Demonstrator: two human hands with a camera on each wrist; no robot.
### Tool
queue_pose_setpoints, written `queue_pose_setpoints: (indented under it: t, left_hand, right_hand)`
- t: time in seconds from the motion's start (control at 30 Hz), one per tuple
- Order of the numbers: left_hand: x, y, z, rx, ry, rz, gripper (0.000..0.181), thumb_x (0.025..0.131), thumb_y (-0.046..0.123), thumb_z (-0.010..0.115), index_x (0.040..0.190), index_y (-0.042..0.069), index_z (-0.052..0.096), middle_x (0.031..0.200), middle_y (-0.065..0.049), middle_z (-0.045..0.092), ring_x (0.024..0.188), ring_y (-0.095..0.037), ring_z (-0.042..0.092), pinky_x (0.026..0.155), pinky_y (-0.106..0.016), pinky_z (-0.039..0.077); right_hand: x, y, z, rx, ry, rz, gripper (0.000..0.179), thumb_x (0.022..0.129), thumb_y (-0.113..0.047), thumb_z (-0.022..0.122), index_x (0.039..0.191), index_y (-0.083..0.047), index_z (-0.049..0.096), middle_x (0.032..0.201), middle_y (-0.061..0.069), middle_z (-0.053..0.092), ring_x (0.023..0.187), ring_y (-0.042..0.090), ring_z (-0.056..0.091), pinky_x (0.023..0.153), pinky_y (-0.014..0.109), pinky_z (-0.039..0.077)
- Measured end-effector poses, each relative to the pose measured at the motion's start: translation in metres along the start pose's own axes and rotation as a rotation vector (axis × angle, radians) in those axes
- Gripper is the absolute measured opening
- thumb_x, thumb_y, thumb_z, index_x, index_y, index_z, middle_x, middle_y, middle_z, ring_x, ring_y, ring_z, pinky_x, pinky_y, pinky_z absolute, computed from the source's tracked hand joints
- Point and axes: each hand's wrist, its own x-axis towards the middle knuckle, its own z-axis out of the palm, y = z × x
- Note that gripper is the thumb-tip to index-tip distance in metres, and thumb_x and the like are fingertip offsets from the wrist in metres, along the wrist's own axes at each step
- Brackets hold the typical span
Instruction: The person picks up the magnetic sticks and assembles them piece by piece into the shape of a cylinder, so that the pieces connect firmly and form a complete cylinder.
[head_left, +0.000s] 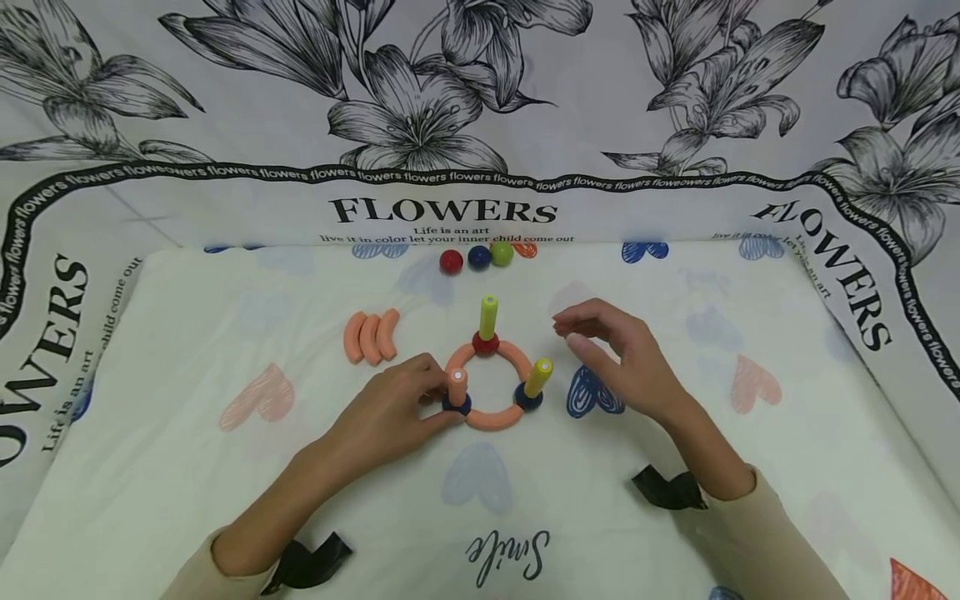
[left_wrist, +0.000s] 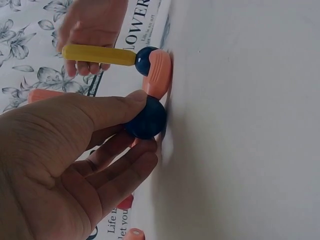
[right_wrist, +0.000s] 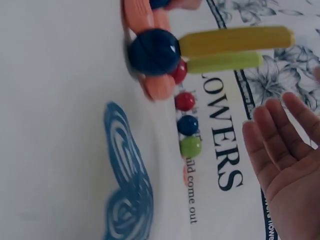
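Observation:
A ring of curved orange rods joined by balls lies on the cloth. My left hand pinches the dark blue ball at its lower left between thumb and fingers. From that ball stands a short orange rod. At the ring's far side a red ball carries an upright yellow-green rod. Another dark blue ball, at the right, bears a yellow rod that leans slightly outward. Off to the right of the ring, my right hand is raised with loosely bent fingers, holding nothing.
Three curved orange pieces lie side by side left of the ring. Behind it sit a loose red ball, a blue ball and a green ball. The white cloth has printed hearts and lettering.

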Motion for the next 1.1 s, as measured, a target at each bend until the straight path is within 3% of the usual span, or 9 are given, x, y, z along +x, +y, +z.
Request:
queue_pose_setpoints:
  t: [0.13, 0.33, 0.43, 0.67, 0.87, 1.1]
  left_hand:
    - [0.000, 0.000, 0.000, 0.011, -0.001, -0.005, 0.015, 0.086, 0.024, 0.089, 0.094, 0.024, 0.077, 0.093, 0.007, 0.064, 0.091, -0.008, 0.065, 0.083, -0.029, 0.057]
    - [-0.001, -0.001, -0.001, 0.019, 0.000, -0.005, 0.016, 0.086, 0.025, 0.090, 0.095, 0.024, 0.077, 0.093, 0.008, 0.064, 0.090, -0.008, 0.065, 0.082, -0.028, 0.057]
    - [-0.001, -0.001, -0.001, 0.013, 0.000, -0.007, 0.015, 0.086, 0.025, 0.090, 0.096, 0.024, 0.078, 0.093, 0.008, 0.064, 0.090, -0.007, 0.065, 0.083, -0.028, 0.057]
    - [0.003, 0.001, 0.001, 0.006, 0.007, -0.001, 0.015, 0.086, 0.025, 0.090, 0.095, 0.025, 0.077, 0.093, 0.009, 0.064, 0.090, -0.007, 0.064, 0.083, -0.028, 0.057]
    - [0.011, 0.002, 0.003, 0.008, 0.021, 0.021, 0.016, 0.086, 0.026, 0.090, 0.096, 0.024, 0.077, 0.093, 0.008, 0.063, 0.089, -0.007, 0.064, 0.082, -0.028, 0.056]
    - [0.001, 0.001, 0.002, 0.030, 0.018, -0.007, 0.015, 0.086, 0.026, 0.090, 0.094, 0.026, 0.077, 0.092, 0.011, 0.062, 0.088, -0.005, 0.063, 0.081, -0.026, 0.056]
  right_hand:
    - [0.018, 0.007, -0.004, -0.121, 0.041, -0.002, 0.024, 0.103, -0.007, 0.067, 0.127, -0.006, 0.068, 0.124, 0.012, 0.073, 0.112, 0.009, 0.070, 0.101, 0.017, 0.055]
    - [0.051, 0.017, -0.004, -0.154, 0.013, 0.003, 0.030, 0.101, -0.009, 0.071, 0.130, -0.004, 0.066, 0.129, 0.012, 0.071, 0.120, 0.028, 0.070, 0.103, 0.043, 0.060]
    - [0.068, 0.017, -0.004, -0.188, -0.018, 0.011, 0.034, 0.101, -0.011, 0.072, 0.134, -0.004, 0.064, 0.133, 0.014, 0.068, 0.124, 0.033, 0.067, 0.106, 0.049, 0.058]
    - [0.103, 0.015, -0.008, -0.299, -0.075, 0.019, 0.038, 0.101, -0.015, 0.071, 0.137, -0.005, 0.063, 0.136, 0.016, 0.066, 0.128, 0.034, 0.065, 0.108, 0.051, 0.056]
    - [0.125, 0.024, -0.013, -0.350, -0.133, 0.094, 0.040, 0.102, -0.017, 0.070, 0.140, -0.007, 0.063, 0.140, 0.016, 0.063, 0.129, 0.036, 0.061, 0.110, 0.054, 0.053]
    - [0.138, 0.029, 0.007, -0.376, -0.213, 0.189, 0.044, 0.103, -0.023, 0.069, 0.145, -0.010, 0.061, 0.149, 0.012, 0.061, 0.138, 0.033, 0.057, 0.118, 0.051, 0.047]
